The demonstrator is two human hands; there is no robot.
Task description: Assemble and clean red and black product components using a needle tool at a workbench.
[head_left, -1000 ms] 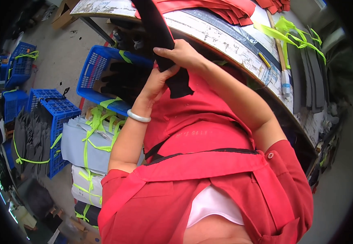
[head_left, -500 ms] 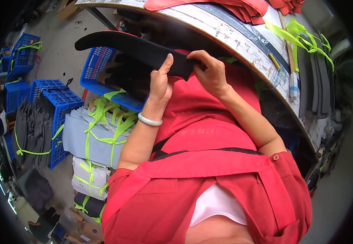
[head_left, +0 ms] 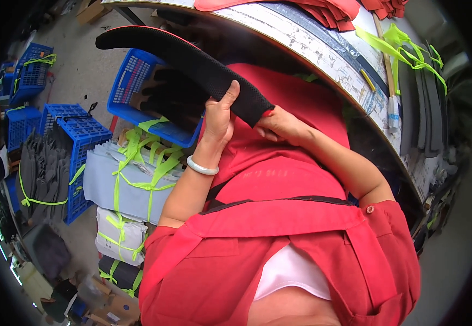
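A long, curved black piece [head_left: 192,65] with a fine textured surface and a thin red edge slants across in front of me, over my red apron. My left hand [head_left: 219,119], with a pale bangle on the wrist, grips it near its lower end, thumb lying on top. At that lower end, the curled fingers of my right hand [head_left: 284,126] close on the tip, where a bit of red shows. Those fingertips are partly hidden. The far end of the piece curves out to the upper left, unsupported.
A blue crate [head_left: 117,98] holding dark pieces stands below the black piece. Tied light-grey sheets [head_left: 103,176] lie beside it, with more crates to the left. A worn white table [head_left: 301,46] runs along the far right, carrying red pieces [head_left: 323,11] and a tied grey bundle [head_left: 423,103].
The black piece has tilted, its far end rising and its near end dropping. My right hand has moved down and turned, its fingers now curled at the near end.
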